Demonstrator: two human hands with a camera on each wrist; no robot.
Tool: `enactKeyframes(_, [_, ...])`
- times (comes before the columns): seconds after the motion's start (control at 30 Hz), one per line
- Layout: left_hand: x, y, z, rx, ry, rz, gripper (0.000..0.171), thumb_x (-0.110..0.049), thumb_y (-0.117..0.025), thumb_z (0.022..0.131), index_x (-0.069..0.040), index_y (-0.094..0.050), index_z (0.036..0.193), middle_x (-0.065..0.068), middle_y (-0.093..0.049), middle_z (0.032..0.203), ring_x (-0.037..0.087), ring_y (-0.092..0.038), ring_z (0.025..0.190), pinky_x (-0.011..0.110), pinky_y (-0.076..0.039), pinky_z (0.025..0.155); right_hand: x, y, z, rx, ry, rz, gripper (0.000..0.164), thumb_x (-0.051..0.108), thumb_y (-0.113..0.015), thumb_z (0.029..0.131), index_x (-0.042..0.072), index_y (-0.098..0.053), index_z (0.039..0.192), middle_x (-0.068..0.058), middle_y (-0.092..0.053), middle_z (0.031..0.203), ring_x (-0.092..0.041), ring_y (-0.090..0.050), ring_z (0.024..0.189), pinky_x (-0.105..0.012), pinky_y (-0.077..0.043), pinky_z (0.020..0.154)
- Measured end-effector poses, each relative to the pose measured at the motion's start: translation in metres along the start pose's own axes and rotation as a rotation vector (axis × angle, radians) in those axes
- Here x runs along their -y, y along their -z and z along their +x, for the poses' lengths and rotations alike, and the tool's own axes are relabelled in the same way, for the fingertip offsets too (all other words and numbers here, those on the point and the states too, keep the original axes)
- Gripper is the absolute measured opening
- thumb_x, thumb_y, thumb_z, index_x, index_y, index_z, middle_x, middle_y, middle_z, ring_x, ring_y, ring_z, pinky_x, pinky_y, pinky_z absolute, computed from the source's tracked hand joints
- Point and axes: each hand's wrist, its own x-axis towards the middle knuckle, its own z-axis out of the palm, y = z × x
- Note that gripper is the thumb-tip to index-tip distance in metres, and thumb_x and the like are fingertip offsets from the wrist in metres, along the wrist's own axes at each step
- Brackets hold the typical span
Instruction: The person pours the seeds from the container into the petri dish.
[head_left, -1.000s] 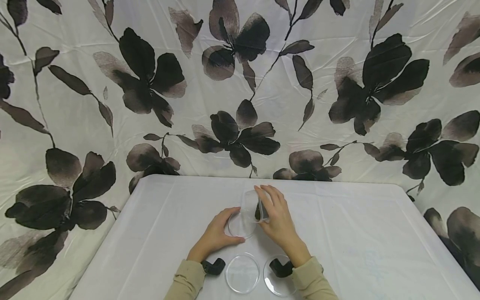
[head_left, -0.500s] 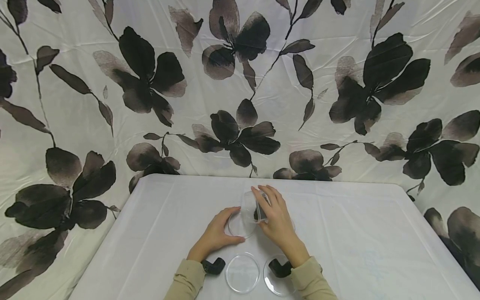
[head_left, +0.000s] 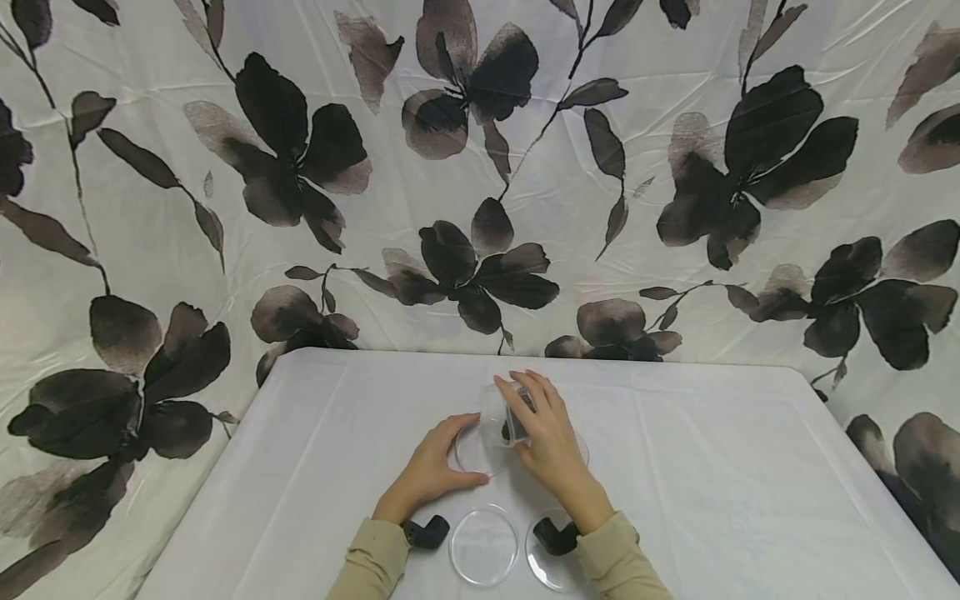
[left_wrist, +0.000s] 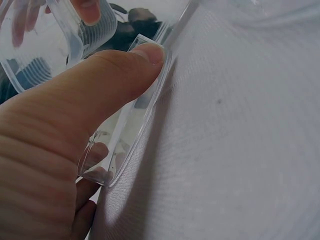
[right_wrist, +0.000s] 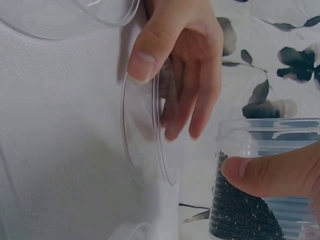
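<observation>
A clear round petri dish lies on the white table, and my left hand grips its rim between thumb and fingers. In the right wrist view the same dish shows a few tiny dark specks near its edge. My right hand holds a clear ribbed plastic cup tilted on its side, with its mouth toward the dish. Small black seeds are heaped against the cup's lower wall. In the left wrist view the cup hangs above and beyond my left thumb. Part of the cup is hidden by my right fingers.
Nearer me, a clear round dish lies between my forearms. Another dish is partly covered by the right wrist camera. Behind my right hand a further clear rim shows. A floral cloth hangs behind the table.
My right hand has shifted slightly left with the tilted cup, and the cup has turned a little. My left hand has stayed on the dish.
</observation>
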Motion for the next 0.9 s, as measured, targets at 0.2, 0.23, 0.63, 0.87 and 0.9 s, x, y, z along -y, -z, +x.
enactKeyframes(0.2, [0.001,0.0,0.0,0.0,-0.005,-0.002,0.092,-0.04,-0.091,0.066,-0.019,-0.049,0.145,-0.002,-0.051,0.144,0.019,-0.045,0.134,0.046,-0.035,0.113,0.001,-0.003,0.001,0.007,0.002,-0.009,0.105,-0.012,-0.084,0.053,0.016,-0.048,0.147,-0.015,-0.048,0.144,-0.036,-0.039,0.137,-0.053,-0.033,0.113])
enactKeyframes(0.23, [0.0,0.001,0.0,-0.001,-0.006,-0.001,0.092,-0.04,-0.091,0.066,-0.019,-0.049,0.145,-0.002,-0.051,0.144,0.02,-0.045,0.134,0.046,-0.035,0.113,0.001,-0.003,0.001,0.003,0.006,-0.011,0.105,-0.012,-0.083,0.053,0.017,-0.048,0.147,-0.015,-0.048,0.144,-0.036,-0.039,0.137,-0.053,-0.033,0.113])
enactKeyframes(0.63, [0.003,0.0,0.0,-0.001,-0.033,0.004,0.093,-0.039,-0.091,0.066,-0.016,-0.049,0.145,0.0,-0.052,0.144,0.021,-0.046,0.134,0.046,-0.035,0.113,0.001,-0.008,0.001,-0.004,0.023,-0.021,0.106,-0.013,-0.086,0.051,0.018,-0.049,0.146,-0.016,-0.048,0.143,-0.038,-0.039,0.136,-0.055,-0.034,0.112])
enactKeyframes(0.87, [0.003,0.0,0.0,-0.019,-0.07,0.013,0.092,-0.041,-0.091,0.066,-0.014,-0.05,0.144,0.002,-0.053,0.142,0.024,-0.048,0.132,0.049,-0.038,0.11,0.001,-0.011,0.001,-0.014,0.037,-0.023,0.104,-0.015,-0.082,0.051,0.018,-0.051,0.145,-0.016,-0.048,0.143,-0.037,-0.039,0.136,-0.055,-0.036,0.11])
enactKeyframes(0.9, [0.003,0.0,0.0,-0.021,-0.072,0.013,0.092,-0.041,-0.091,0.066,-0.014,-0.05,0.144,0.002,-0.053,0.142,0.024,-0.048,0.132,0.049,-0.038,0.11,0.001,-0.012,0.001,-0.015,0.039,-0.024,0.103,-0.015,-0.081,0.051,0.018,-0.051,0.145,-0.016,-0.048,0.143,-0.038,-0.039,0.136,-0.055,-0.036,0.111])
